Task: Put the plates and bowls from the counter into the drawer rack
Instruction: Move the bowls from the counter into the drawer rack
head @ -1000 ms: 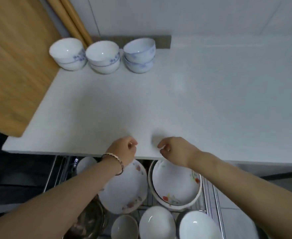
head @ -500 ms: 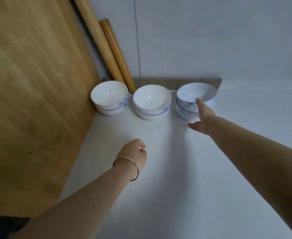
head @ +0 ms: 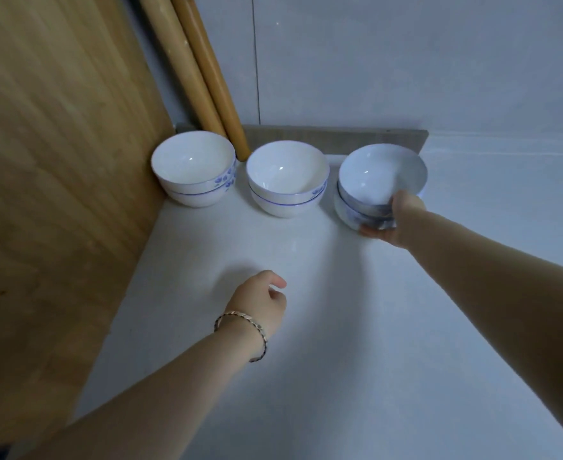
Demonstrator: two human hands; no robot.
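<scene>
Three stacks of two white bowls with blue flower print stand in a row at the back of the white counter [head: 356, 327]. My right hand [head: 394, 220] grips the right stack [head: 378, 180] at its near side, thumb on the upper rim and fingers under the lower bowl. The middle stack [head: 286, 177] and the left stack [head: 193, 167] stand untouched. My left hand [head: 261, 302], with a bracelet on the wrist, hovers over the counter in front of the middle stack, fingers loosely curled and holding nothing. The drawer rack is out of view.
A large wooden board [head: 50, 177] leans along the counter's left side. Two wooden rolling pins [head: 195, 71] lean in the back corner behind the left and middle stacks. A grey strip [head: 333, 137] runs along the tiled wall's base.
My right hand has reached on from beside the right stack and closed on it. My left hand has stayed about where it was. One second ago both hands were at the counter's front edge above the drawer.
</scene>
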